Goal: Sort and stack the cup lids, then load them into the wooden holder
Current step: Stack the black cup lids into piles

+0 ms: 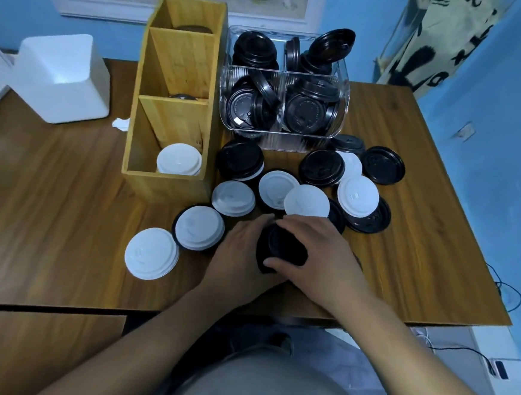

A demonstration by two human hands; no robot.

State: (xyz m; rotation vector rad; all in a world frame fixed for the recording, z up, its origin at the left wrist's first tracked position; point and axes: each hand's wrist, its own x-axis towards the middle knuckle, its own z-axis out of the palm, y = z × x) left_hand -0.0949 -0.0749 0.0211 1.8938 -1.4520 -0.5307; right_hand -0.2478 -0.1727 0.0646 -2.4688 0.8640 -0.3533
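Lids (307, 201) are only partly sorted. A black stack (283, 249) is held at the front centre of the table (66, 197), resting on it or just above it. The left hand (236, 251) is curled round the stack's left side, and the right hand (320, 249) is clamped over the top and right side with fingers and thumb bent onto it.

Holder (163, 186):
- A white stack (179, 159) is already loaded in the near slot.
- A dark lid edge is just visible low in the middle slot (183, 96) and in the far slot (194, 29). The count cannot be told.
- All three slots look far from full.

Still loose on the table:
- White lids are scattered singly to the right of the holder, with one nearest the front edge (151, 253) and another sitting on a black lid (199, 227).
- Black and white lids overlap in a mixed pile in front of the bin (344, 88).
- A further black pile (240, 158) sits just beside the holder.

The bin is packed with black lids, several of them tilted or on edge. None of these are stacked.

Judged status: early to midway. Stacking of black lids appears to be in hand. Left to do: the loose whites gathered, the mixed pile separated, the bin emptied, and the stacks dropped into the slots.
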